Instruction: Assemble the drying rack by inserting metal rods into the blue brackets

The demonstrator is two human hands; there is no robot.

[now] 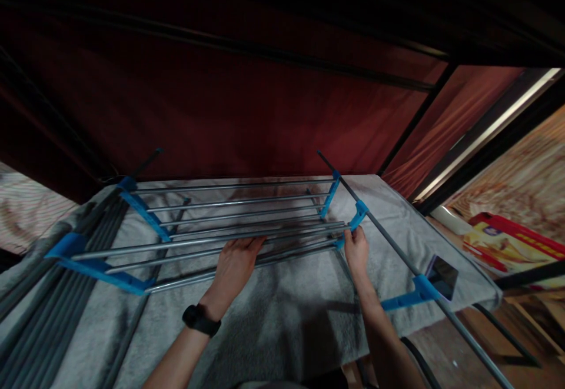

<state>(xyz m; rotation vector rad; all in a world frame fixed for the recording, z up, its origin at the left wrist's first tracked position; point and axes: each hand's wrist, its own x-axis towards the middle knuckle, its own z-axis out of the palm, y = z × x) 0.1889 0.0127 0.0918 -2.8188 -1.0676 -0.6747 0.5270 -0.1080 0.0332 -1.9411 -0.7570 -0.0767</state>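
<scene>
A folding drying rack [229, 224] with grey metal rods and blue plastic brackets stands in front of me, and a grey towel [282, 312] is spread over its lower rails. My left hand [236, 262], with a black watch on its wrist, lies on the front rods with the fingers curled over them. My right hand [355, 248] pinches the blue bracket [357, 215] at the right end of the rods.
A dark red curtain [229, 100] hangs close behind the rack. A phone [442, 275] lies on the towel's right corner beside a blue bracket. A red and yellow box [507, 245] sits on a surface at the right. More grey rods [57, 312] fold down at the left.
</scene>
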